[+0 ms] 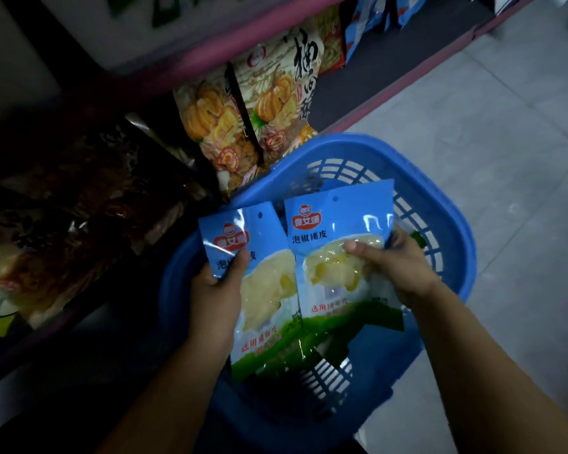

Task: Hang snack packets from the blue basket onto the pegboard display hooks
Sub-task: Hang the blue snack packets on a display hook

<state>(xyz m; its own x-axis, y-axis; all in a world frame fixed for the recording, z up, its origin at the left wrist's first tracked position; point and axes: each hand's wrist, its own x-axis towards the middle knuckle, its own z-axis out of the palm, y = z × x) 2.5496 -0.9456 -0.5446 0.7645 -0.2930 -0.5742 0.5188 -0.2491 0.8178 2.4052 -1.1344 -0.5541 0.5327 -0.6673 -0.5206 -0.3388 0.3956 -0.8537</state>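
**Two packets held over the blue basket**

Both forearms come in from the bottom edge, and each hand holds one packet. The left hand [215, 291] grips the left snack packet [263, 290] at its left edge, with the thumb on the front. The right hand [397, 265] pinches the right snack packet [333, 257] near its right edge, thumb on the clear window. The two hands are apart; the two packets overlap a little at the middle. Both packets are blue on top and green at the bottom, and each has one small hanging hole near its top edge.

Under them stands one blue basket [453, 231] on a grey tiled floor [505, 126]. Its slotted wall shows at the far and near sides. Beyond the far rim of the basket, two pumpkin-print bags [263, 103] stand on a low dark shelf [374, 83] with a pink edge. More blue bags [364, 24] stand at the far end of this shelf. At the left the room is dim, and some dark bags [79, 204] lie there; I cannot count them.
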